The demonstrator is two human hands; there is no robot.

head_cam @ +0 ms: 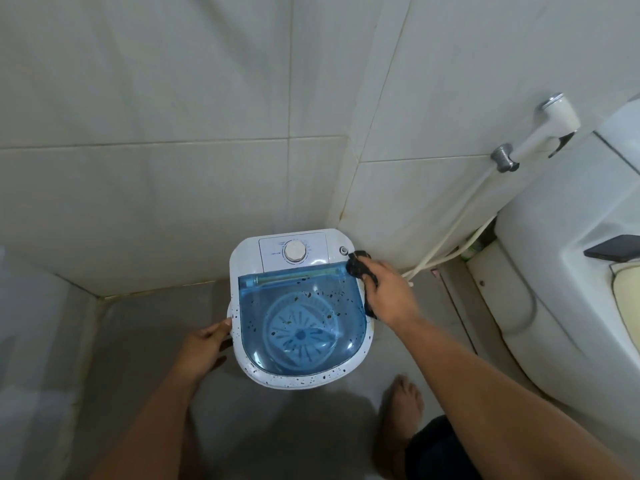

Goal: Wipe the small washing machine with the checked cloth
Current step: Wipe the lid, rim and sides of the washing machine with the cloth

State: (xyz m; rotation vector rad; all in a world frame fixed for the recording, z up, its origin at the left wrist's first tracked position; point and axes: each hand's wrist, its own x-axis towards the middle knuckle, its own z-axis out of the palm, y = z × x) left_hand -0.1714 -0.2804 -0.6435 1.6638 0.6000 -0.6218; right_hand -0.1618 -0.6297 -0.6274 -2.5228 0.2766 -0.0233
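A small white washing machine [247, 252] with a clear blue lid [304, 317] and a round dial stands on the floor in the tiled corner. Dark specks dot its lid and white rim. My right hand [389, 294] grips a dark cloth [358, 265], bunched against the machine's back right corner near a small round cap; a strip of cloth hangs down along the right edge. My left hand [204, 346] rests on the machine's left side, fingers curled at its rim.
A white toilet [554, 289] stands at the right with a dark phone [614, 252] on its edge. A bidet sprayer [550, 124] hangs on the wall, its hose running down behind the machine. My bare foot [401, 407] is just in front.
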